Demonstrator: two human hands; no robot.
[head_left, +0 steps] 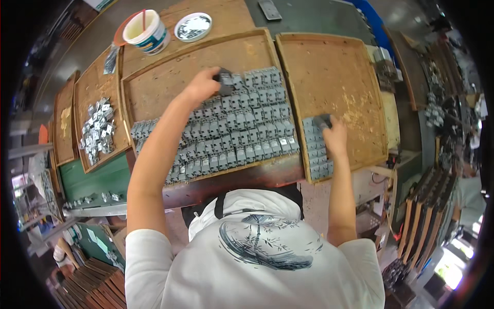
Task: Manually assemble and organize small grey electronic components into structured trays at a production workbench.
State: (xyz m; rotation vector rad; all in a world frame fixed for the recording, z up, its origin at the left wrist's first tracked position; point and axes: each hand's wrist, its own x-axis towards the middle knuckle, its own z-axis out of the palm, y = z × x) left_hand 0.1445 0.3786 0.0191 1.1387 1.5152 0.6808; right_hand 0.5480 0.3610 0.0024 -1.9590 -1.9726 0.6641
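My left hand (pixel 202 86) reaches to the far rows of grey metal parts (pixel 234 123), which stand packed in the middle wooden tray (pixel 170 64). Its fingers are closed at a dark patch by the end of a row; whether that is a part or finger coverings I cannot tell. Over the right wooden tray (pixel 329 62), my right hand (pixel 336 136) is bent with its fingertips drawn together. A dark shape shows at those fingertips too, above flat grey pieces (pixel 314 147) laid in rows along the tray's near left side.
Loose silvery parts (pixel 98 131) are heaped in a tray at left. Behind the middle tray stand a white bucket (pixel 146 32) with a red stick and a round white lid (pixel 193 27) holding small dark bits. Stacked boards (pixel 424 221) lean at the right.
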